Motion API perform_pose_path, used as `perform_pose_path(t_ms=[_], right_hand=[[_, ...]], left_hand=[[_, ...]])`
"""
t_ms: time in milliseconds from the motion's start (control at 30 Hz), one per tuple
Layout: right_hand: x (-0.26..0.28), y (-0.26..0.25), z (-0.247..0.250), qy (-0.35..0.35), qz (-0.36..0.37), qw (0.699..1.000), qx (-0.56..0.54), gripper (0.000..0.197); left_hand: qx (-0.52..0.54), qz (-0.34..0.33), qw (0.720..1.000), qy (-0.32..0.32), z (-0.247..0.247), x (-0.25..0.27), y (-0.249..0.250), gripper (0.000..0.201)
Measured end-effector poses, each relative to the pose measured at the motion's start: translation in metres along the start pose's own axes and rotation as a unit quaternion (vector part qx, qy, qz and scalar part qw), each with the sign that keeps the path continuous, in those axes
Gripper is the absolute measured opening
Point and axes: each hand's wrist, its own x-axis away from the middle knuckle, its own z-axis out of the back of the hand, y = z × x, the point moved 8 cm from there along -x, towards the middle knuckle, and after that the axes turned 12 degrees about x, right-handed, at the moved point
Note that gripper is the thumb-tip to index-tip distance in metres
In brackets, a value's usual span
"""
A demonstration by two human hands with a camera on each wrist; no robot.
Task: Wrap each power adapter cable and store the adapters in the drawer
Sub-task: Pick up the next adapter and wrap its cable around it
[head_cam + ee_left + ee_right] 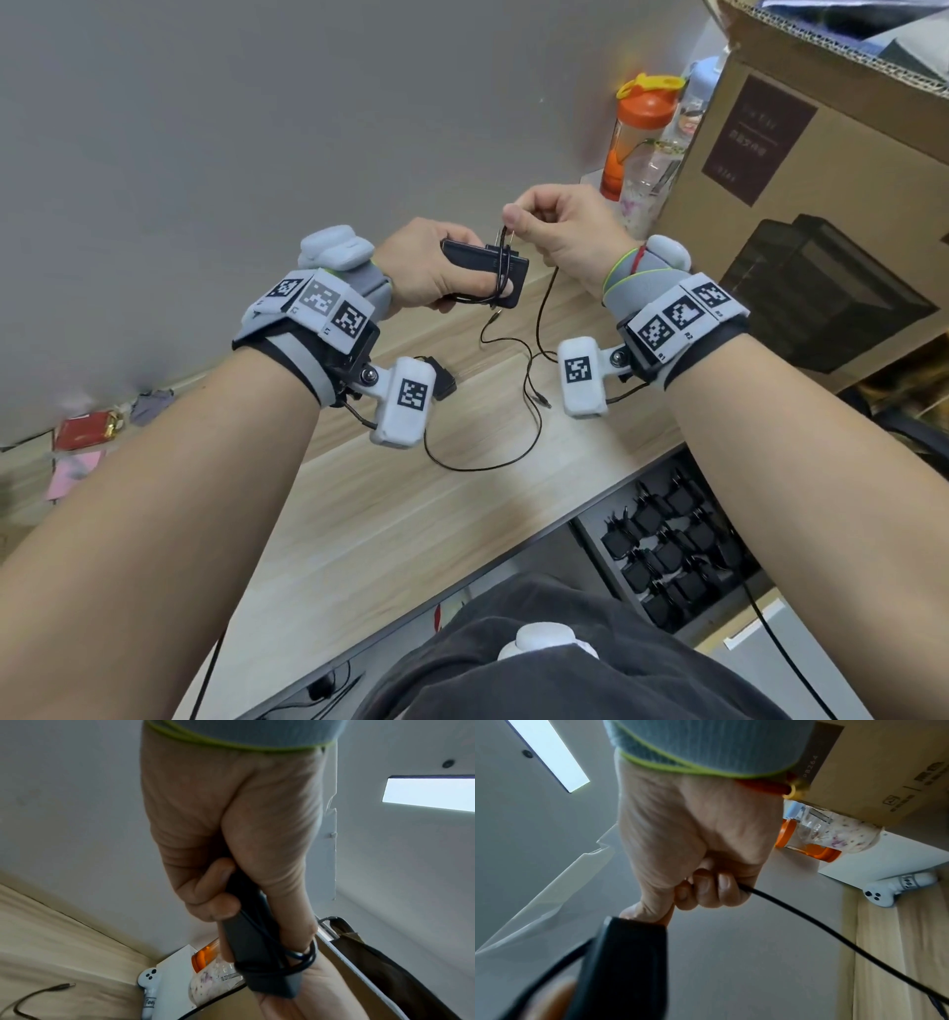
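Observation:
My left hand [436, 267] grips a black power adapter [482, 264] above the desk, with a few turns of thin black cable round its right end [272, 963]. My right hand [554, 226] pinches that cable [506, 231] just above the adapter; the loose length [834, 937] runs out of the fist and hangs to the desk, ending in a barrel plug [542, 400]. A second black adapter [441, 380] lies on the desk behind my left wrist unit. The open drawer [590, 534] at the lower right holds several wrapped black adapters [667, 555].
A large cardboard box [821, 169] stands at the right on the wooden desk [385, 514]. Beside it are an orange-lidded shaker bottle [637, 128] and a clear bottle [652, 169]. A white game controller [898, 890] lies near the wall.

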Motion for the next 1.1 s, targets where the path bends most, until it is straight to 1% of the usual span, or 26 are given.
perform_pose_path(t_ms=[100, 167, 233, 300, 400, 467, 533, 633, 800, 867, 933, 1000, 1100], right_hand=[[0.000, 0.014, -0.009, -0.022, -0.039, 0.999, 0.002, 0.030], [0.002, 0.020, -0.017, -0.042, -0.062, 0.997, -0.008, 0.028], [0.005, 0.021, -0.025, -0.066, -0.075, 0.995, -0.028, 0.030], [0.009, 0.018, -0.034, -0.093, -0.069, 0.993, -0.018, 0.031], [0.015, 0.008, -0.043, -0.126, -0.053, 0.990, 0.040, 0.024], [0.016, 0.000, -0.043, -0.141, -0.035, 0.984, 0.101, 0.022], [0.016, -0.010, -0.038, -0.139, -0.014, 0.979, 0.151, 0.023], [0.012, -0.020, -0.027, -0.114, 0.005, 0.981, 0.157, 0.021], [0.005, -0.029, -0.006, -0.074, 0.025, 0.988, 0.133, 0.016], [0.002, -0.031, 0.003, -0.049, 0.021, 0.992, 0.111, 0.017], [-0.001, -0.030, 0.010, -0.025, 0.023, 0.996, 0.086, 0.016], [-0.003, -0.025, 0.013, -0.009, 0.021, 0.998, 0.057, 0.017], [-0.001, -0.018, 0.014, 0.005, 0.020, 0.999, 0.042, 0.021]], left_hand=[[0.038, -0.033, 0.998, 0.021, 0.001, -0.002, 0.008, 0.025], [0.068, -0.046, 0.995, 0.055, 0.006, -0.002, 0.010, 0.027], [0.105, -0.050, 0.988, 0.101, 0.014, -0.004, 0.008, 0.032], [0.135, -0.051, 0.979, 0.142, 0.022, -0.006, 0.006, 0.035], [0.143, -0.043, 0.968, 0.201, 0.036, -0.006, 0.004, 0.033], [0.127, -0.037, 0.965, 0.227, 0.043, -0.006, 0.004, 0.033], [0.082, -0.032, 0.967, 0.240, 0.049, -0.006, 0.004, 0.031], [0.005, -0.022, 0.974, 0.226, 0.051, -0.006, 0.002, 0.030], [-0.053, -0.005, 0.989, 0.138, 0.034, -0.005, -0.001, 0.027], [-0.061, -0.010, 0.993, 0.098, 0.023, -0.004, 0.002, 0.023], [-0.062, -0.017, 0.996, 0.069, 0.015, -0.002, 0.006, 0.024], [-0.051, -0.028, 0.996, 0.061, 0.013, -0.001, 0.009, 0.025], [-0.039, -0.030, 0.998, 0.049, 0.011, 0.001, 0.011, 0.026]])
